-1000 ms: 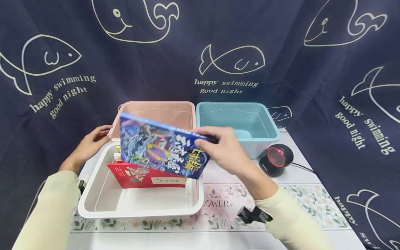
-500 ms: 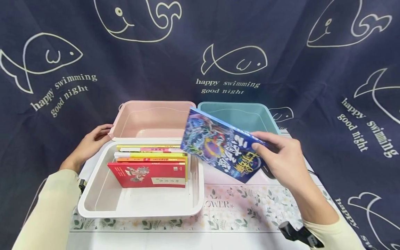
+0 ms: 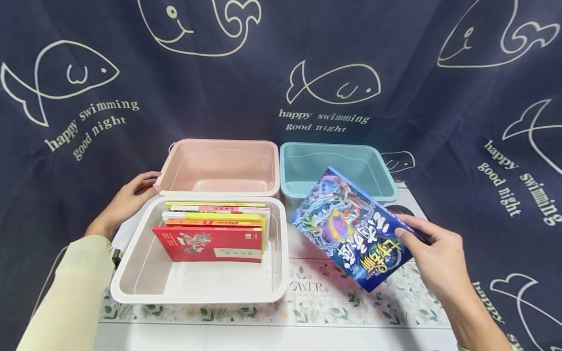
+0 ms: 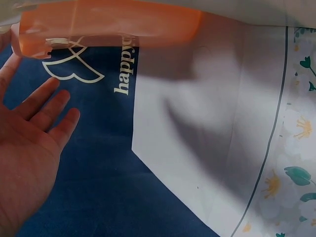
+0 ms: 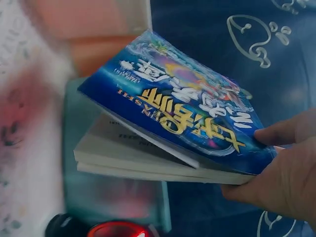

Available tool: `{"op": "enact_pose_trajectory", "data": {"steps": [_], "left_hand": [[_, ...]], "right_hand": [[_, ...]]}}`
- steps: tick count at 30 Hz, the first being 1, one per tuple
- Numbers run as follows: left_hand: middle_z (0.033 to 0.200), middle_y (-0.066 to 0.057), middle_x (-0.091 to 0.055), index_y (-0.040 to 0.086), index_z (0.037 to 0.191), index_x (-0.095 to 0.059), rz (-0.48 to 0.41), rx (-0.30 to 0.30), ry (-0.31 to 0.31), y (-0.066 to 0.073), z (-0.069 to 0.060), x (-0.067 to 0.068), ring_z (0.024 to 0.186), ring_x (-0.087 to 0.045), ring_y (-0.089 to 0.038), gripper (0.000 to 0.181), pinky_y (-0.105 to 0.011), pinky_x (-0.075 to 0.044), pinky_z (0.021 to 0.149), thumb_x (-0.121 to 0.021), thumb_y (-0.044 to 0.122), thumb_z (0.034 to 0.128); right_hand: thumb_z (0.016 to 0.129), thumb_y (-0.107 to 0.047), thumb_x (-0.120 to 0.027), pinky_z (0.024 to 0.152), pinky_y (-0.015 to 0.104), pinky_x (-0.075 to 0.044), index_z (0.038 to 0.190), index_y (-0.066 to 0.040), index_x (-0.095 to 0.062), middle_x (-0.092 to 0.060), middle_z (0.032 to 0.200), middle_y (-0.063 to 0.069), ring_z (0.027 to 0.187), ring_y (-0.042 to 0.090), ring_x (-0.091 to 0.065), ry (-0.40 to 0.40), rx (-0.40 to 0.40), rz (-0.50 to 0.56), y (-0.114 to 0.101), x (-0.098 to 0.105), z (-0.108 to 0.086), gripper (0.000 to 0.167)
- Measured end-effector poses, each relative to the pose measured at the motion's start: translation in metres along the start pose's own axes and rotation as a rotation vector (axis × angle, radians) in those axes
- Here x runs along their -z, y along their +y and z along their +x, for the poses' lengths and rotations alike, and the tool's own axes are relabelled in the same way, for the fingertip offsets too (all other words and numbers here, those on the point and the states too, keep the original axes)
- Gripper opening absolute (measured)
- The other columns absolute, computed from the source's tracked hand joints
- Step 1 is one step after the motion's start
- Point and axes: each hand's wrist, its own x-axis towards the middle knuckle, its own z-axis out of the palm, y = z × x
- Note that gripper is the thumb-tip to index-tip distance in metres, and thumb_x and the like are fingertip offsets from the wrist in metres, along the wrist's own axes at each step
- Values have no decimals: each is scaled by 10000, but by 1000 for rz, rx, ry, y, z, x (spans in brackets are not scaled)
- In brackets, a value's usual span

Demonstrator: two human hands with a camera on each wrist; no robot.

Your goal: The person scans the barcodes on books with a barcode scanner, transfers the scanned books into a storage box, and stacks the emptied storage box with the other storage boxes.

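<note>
In my right hand (image 3: 439, 251) I grip a blue illustrated book (image 3: 351, 229) by its upper right edge, thumb on the cover. It hangs tilted over the table, in front of the blue bin (image 3: 388, 192). The right wrist view shows its cover and pages parted slightly at the free side. My left hand (image 3: 129, 200) touches the left edge of the pink bin (image 3: 164, 178); in the left wrist view its fingers are spread and fairly straight. Several books, the front one a red book (image 3: 206, 243), stand in the white bin (image 3: 281, 287).
A dark round device (image 5: 118, 229) with a red ring stands behind the held book, mostly hidden in the head view. A flower-print strip (image 3: 316, 304) crosses the white table. A navy curtain (image 3: 263, 97) with fish drawings hangs behind the bins.
My right hand has carried the blue book from above the white bin to the right and lower, tilting it more. The books standing in the white bin came into full view. My left hand has stayed.
</note>
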Motion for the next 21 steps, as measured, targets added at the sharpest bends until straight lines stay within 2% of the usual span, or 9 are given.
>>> {"op": "enact_pose_trajectory", "data": {"steps": [4,10,13,16,19,21], "left_hand": [[1588,-289,-406,184,1626,-293,-10,3,0,-1,0,0,1423,-427,-499,686,-715,-330,1138,-531,483,1056],[1588,-288,-405,190,1623,-300,-17,7,10,-1,0,1,1425,-429,-495,673,-709,-330,1143,-534,470,1058],[1595,-286,-397,192,1625,-294,-22,16,5,0,0,1,1436,-416,-498,686,-712,-323,1146,-535,488,1054],[1604,-273,-392,205,1627,-288,-28,31,-12,1,0,0,1447,-408,-492,702,-707,-320,1154,-535,513,1047],[1606,-262,-396,207,1626,-290,-36,39,-19,2,-1,0,1452,-409,-483,706,-697,-323,1159,-540,519,1044],[1604,-261,-400,207,1626,-292,-39,37,-14,1,-2,1,1452,-410,-482,704,-697,-327,1156,-542,514,1044]], "right_hand": [[967,-157,-722,689,110,-543,1286,-35,-719,-667,930,-282,845,-93,-642,20,-54,5,23,-5,-3,342],[946,-62,-712,725,59,-519,1271,22,-710,-639,946,-336,860,-152,-619,52,-106,49,55,-24,-11,336],[942,-40,-701,710,73,-527,1260,20,-717,-713,980,-215,844,-144,-621,62,-154,53,67,-34,-15,324],[947,-36,-684,682,76,-521,1263,7,-719,-766,1094,13,822,-147,-602,89,-214,24,76,-40,-19,321],[954,-35,-666,663,69,-508,1273,5,-713,-727,1220,202,798,-146,-575,129,-267,9,83,-42,-22,324],[961,-41,-656,651,68,-503,1281,9,-706,-700,1257,250,787,-141,-563,145,-283,6,85,-43,-23,328]]}}
